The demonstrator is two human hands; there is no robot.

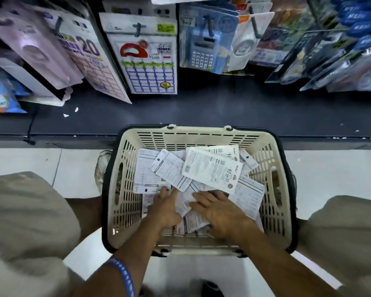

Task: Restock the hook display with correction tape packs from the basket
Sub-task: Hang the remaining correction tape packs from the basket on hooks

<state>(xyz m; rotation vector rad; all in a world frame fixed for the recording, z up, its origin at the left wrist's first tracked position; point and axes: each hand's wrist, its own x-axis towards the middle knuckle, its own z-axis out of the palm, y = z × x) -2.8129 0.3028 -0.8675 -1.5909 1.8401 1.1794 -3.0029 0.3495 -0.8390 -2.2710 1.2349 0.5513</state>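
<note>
Both hands, left [165, 207] and right [220, 213], rest spread open on packs [212, 169] in basket [201, 136]; hung card [88, 47] reads "20".

One basket [124, 181], two hands in it, roughly ten correction tape packs [212, 170], count uncertain.

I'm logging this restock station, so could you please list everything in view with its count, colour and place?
Basket: one, cream with black rim, on the pale floor against the shelf base.
Correction tape packs: a loose pile, count unclear, white printed backs up, inside the basket.
Hanging packs: many, white, lilac and blue, on hooks above the dark shelf base.
Calculator pack: one, blue, on a hook right of centre.
Wristband: one, blue, on the left forearm.
Left hand: in the basket, on the packs.
Right hand: in the basket, flat on the packs.
</note>
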